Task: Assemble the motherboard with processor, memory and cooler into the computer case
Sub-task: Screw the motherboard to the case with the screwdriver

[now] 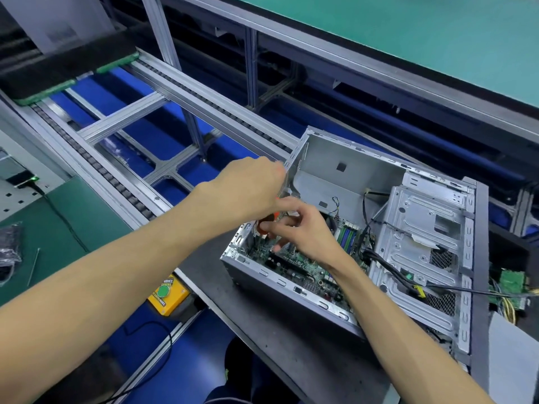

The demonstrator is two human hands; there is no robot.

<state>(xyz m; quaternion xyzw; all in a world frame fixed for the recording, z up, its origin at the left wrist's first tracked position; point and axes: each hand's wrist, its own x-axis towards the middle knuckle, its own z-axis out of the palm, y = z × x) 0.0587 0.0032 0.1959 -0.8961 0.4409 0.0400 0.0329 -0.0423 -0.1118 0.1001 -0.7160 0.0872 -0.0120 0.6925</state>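
the motherboard point(294, 259) already lies flat in the bottom of the open computer case point(388, 237), so the step in hand looks like fastening it or the cooler down. the left hand point(250, 185) is curled over something with an orange-red part that shows just below it (probably a screwdriver handle, though the tool is mostly hidden), and the right hand point(300, 228) pinches near the tip, fingers together, steadying it. to do this well, keep the tool upright over the screw, guide with the right fingers, and turn without pressing hard on the board. inside the case: memory slots point(348, 236) in green and blue, black cables point(376, 255), and a metal drive cage point(423, 228) beside the board.
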